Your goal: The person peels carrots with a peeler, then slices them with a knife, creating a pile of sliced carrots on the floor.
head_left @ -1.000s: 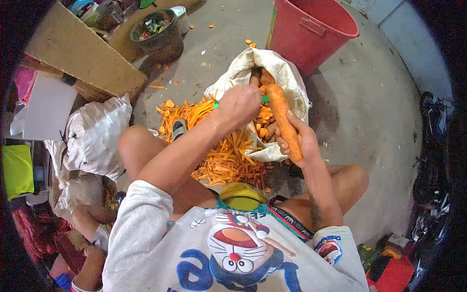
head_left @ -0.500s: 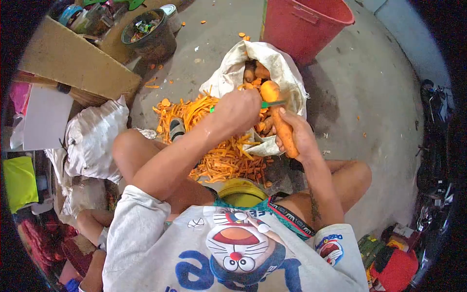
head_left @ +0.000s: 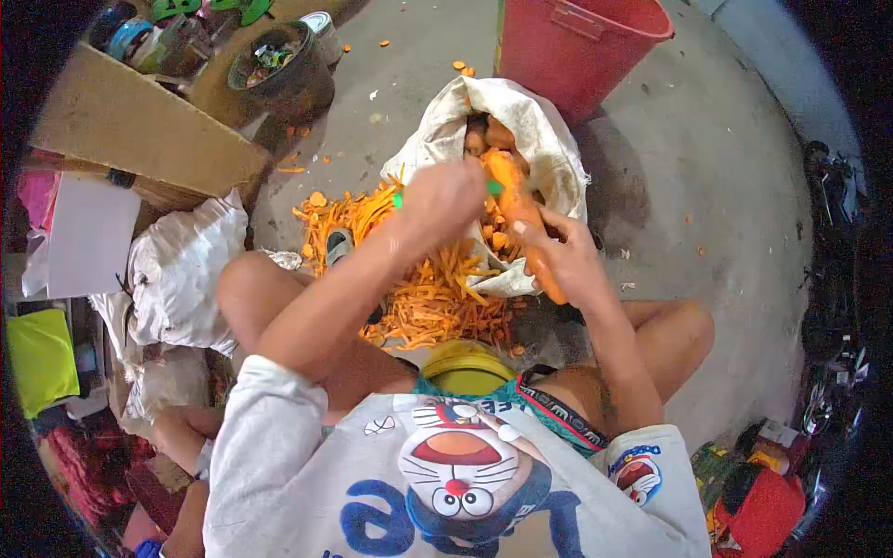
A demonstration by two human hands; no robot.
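My left hand (head_left: 446, 200) is closed around a peeler with green parts (head_left: 495, 187), its head against the upper part of a large orange carrot (head_left: 517, 206). The blade is blurred. My right hand (head_left: 572, 260) grips the carrot's lower end, holding it at a slant. Behind the carrot, a white woven sack (head_left: 549, 139) lies open with brownish carrots (head_left: 499, 135) inside its mouth. A heap of orange peelings (head_left: 437, 307) spreads over the floor below my left hand and between my legs.
A red bucket (head_left: 577, 56) stands behind the sack. A dark bin (head_left: 284, 74), cardboard (head_left: 139, 121) and a stuffed white sack (head_left: 186, 270) are on the left. Something yellow and rounded (head_left: 468, 367) sits between my legs. Another person's limb (head_left: 186, 432) shows at lower left.
My left hand has shifted slightly left with the peeler. The carrot has turned, showing bright orange flesh where its yellowish rounded end was. My right hand still holds it.
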